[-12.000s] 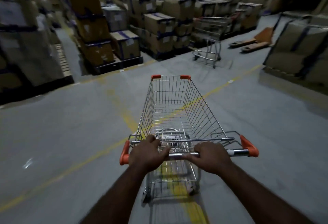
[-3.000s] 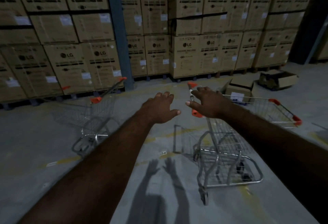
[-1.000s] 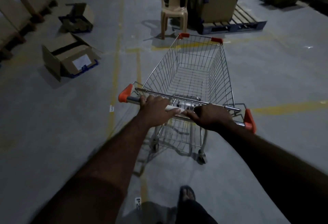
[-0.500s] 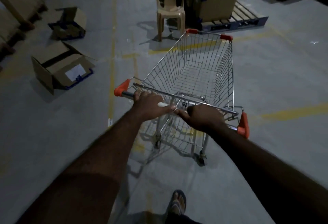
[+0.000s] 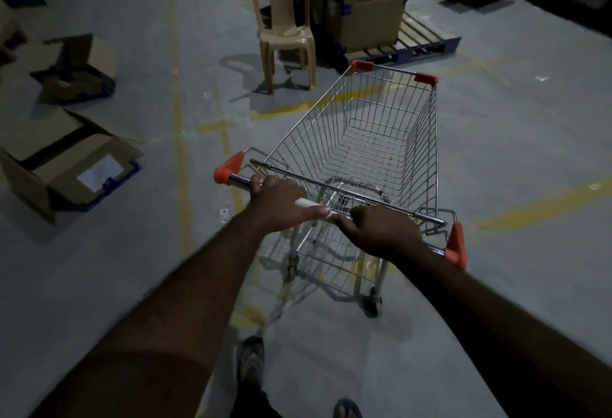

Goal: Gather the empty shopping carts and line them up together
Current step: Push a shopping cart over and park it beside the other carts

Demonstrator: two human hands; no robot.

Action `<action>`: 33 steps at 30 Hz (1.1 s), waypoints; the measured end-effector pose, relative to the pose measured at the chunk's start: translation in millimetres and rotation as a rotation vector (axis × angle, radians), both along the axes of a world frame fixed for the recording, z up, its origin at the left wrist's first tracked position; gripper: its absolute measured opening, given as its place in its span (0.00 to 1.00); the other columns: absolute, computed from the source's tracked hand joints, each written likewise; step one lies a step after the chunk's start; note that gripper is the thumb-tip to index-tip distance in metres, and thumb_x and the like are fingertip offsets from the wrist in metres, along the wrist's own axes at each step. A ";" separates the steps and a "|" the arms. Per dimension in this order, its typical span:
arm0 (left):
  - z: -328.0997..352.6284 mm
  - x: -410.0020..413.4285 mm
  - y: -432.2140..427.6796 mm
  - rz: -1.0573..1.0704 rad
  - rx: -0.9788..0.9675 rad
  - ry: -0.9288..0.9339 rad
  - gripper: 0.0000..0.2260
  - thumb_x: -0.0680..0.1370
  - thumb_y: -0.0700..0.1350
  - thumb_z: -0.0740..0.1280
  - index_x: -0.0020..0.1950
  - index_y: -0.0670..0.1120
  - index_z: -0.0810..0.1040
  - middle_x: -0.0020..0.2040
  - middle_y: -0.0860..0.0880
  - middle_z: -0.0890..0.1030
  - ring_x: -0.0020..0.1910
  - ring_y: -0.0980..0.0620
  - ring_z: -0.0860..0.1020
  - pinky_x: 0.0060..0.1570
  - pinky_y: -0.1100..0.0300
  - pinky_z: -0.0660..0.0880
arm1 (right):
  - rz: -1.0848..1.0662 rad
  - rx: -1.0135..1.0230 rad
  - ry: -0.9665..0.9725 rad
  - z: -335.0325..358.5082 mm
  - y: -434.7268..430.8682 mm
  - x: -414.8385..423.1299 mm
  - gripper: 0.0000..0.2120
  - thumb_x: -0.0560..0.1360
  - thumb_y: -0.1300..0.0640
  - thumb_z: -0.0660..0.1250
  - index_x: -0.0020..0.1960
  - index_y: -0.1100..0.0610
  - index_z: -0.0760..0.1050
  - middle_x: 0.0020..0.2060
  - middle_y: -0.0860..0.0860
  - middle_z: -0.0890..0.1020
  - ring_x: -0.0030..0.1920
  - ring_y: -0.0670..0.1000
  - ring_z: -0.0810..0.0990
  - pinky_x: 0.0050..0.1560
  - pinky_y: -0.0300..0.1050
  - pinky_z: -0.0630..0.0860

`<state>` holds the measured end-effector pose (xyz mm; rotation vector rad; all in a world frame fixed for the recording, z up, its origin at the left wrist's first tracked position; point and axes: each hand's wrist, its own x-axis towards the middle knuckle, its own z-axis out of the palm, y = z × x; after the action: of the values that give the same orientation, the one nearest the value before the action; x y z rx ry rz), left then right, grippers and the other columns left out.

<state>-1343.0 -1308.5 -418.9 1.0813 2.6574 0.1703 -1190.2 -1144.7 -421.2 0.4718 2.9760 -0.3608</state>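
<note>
Both hands, left (image 5: 278, 200) and right (image 5: 381, 230), fingers closed on handle (image 5: 240, 181) of empty cart (image 5: 374, 139); chair (image 5: 284, 20) ahead-left, near.

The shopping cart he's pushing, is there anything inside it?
Empty. Through the wire basket of the shopping cart you see only bare mesh and the floor below it.

Dim grey floor (image 5: 496, 159), plastic chair (image 5: 281, 20), boxes (image 5: 371, 3).
</note>
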 end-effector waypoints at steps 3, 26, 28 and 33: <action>0.7 -34.2 14.6 -0.071 0.021 -0.032 0.30 0.68 0.81 0.56 0.47 0.57 0.80 0.52 0.55 0.74 0.69 0.42 0.67 0.72 0.38 0.50 | -0.051 0.021 -0.009 1.6 5.6 -24.6 0.34 0.71 0.22 0.39 0.36 0.49 0.67 0.32 0.47 0.74 0.40 0.54 0.80 0.43 0.48 0.78; -1.0 -208.9 205.6 -0.728 0.025 -0.014 0.40 0.60 0.86 0.52 0.42 0.54 0.82 0.42 0.55 0.80 0.58 0.47 0.77 0.72 0.39 0.54 | -0.701 -0.005 -0.001 -6.3 60.0 -135.1 0.36 0.74 0.23 0.41 0.42 0.50 0.75 0.34 0.47 0.78 0.38 0.52 0.79 0.44 0.50 0.80; -2.2 -218.3 233.8 -0.761 0.035 -0.016 0.38 0.61 0.84 0.52 0.43 0.55 0.83 0.44 0.54 0.82 0.58 0.48 0.77 0.72 0.39 0.54 | -0.750 0.003 -0.001 -7.7 78.3 -143.6 0.37 0.74 0.24 0.41 0.45 0.50 0.77 0.36 0.48 0.79 0.40 0.53 0.80 0.45 0.50 0.79; -6.2 -230.1 312.5 -0.807 0.058 0.017 0.44 0.65 0.83 0.42 0.47 0.55 0.86 0.47 0.53 0.84 0.61 0.47 0.77 0.72 0.37 0.53 | -0.817 -0.009 0.014 0.3 132.3 -159.3 0.30 0.79 0.31 0.47 0.51 0.51 0.79 0.39 0.50 0.81 0.42 0.53 0.81 0.46 0.49 0.79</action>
<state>-1573.1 -996.0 -425.1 2.0565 2.0232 0.0711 -1349.5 -1012.4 -420.9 1.6708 2.6362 -0.4266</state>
